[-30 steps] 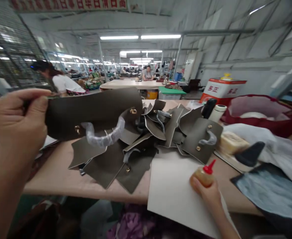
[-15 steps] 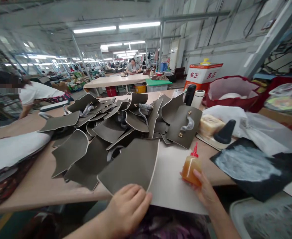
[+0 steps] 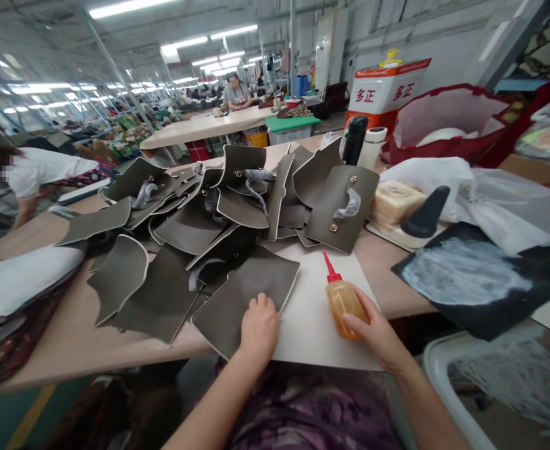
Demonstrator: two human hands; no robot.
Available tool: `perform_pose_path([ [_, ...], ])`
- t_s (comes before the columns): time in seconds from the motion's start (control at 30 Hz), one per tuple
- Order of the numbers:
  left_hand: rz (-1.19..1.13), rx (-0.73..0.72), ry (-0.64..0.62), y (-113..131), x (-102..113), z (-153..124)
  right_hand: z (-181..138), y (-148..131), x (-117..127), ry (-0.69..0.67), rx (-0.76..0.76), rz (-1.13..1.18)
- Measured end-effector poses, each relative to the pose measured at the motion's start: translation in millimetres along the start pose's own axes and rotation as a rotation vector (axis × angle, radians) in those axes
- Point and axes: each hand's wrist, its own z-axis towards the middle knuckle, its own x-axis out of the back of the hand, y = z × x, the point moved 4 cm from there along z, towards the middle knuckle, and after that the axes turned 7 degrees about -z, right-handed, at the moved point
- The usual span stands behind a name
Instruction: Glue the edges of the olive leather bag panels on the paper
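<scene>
My right hand (image 3: 373, 328) is wrapped round a squeeze bottle (image 3: 344, 306) of amber liquid. Its red nozzle points up and tilts a little left, over a pale sheet (image 3: 310, 340) on the table. My left hand (image 3: 260, 325) is closed at the right edge of a grey-brown leather-like panel (image 3: 230, 306), fingers bent on its upper face; the thumb is mostly hidden. Behind lies a heap of similar pale-edged panels (image 3: 162, 294). One panel (image 3: 340, 206) at the heap's right carries a plastic-wrapped handle (image 3: 350, 205) with brass-coloured fittings.
Right of the sheet stand a cream block (image 3: 399, 203) and a dark cone-shaped piece (image 3: 425, 215). Nearby lies a black sheet with a whitish smear (image 3: 467, 281). Two bottles (image 3: 354, 140), a red bag (image 3: 448, 119) and a tin (image 3: 382, 94) stand behind. A co-worker (image 3: 45, 172) leans at left.
My left hand has moved up along the panel's right edge. The squeeze bottle has shifted left, its nozzle now leaning left. The camera view has tilted down.
</scene>
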Motion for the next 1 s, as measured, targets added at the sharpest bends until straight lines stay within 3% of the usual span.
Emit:
perform_pose_path([
  [0.13, -0.037, 0.007, -0.074, 2.5, -12.0, 15.6, -7.7, -19.7, 22.6, -0.022, 0.066, -0.27],
  [0.3, -0.106, -0.04, -0.171, -5.4, -18.6, 23.7, -9.2, -15.3, 55.6, 0.205, -0.021, 0.104],
  [0.37, -0.127, -0.062, -0.199, -8.1, -18.3, 29.0, -9.1, -9.0, 62.1, 0.258, -0.059, 0.104],
  [0.5, -0.212, -0.119, -0.244, -10.3, -14.2, 41.9, -12.9, -9.1, 62.5, 0.199, -0.052, 0.086],
  [0.57, -0.278, -0.146, -0.247, -10.8, -12.0, 46.6, -16.8, -10.0, 57.7, 0.2, -0.089, 0.273],
  [0.7, -0.404, -0.151, -0.23, -13.3, -13.8, 50.6, -22.3, -5.2, 37.4, 0.161, -0.352, 0.614],
  [0.77, -0.451, -0.138, -0.223, -13.8, -17.3, 50.9, -20.9, -8.5, 36.0, 0.201, -0.332, 0.69],
  [0.87, -0.499, -0.107, -0.192, -10.9, -20.8, 49.9, -14.5, -14.0, 44.1, 0.28, -0.177, 0.756],
  [1.0, -0.548, -0.05, -0.132, -3.4, -19.9, 49.6, -7.0, 3.0, 38.5, 0.214, -0.352, 0.725],
])
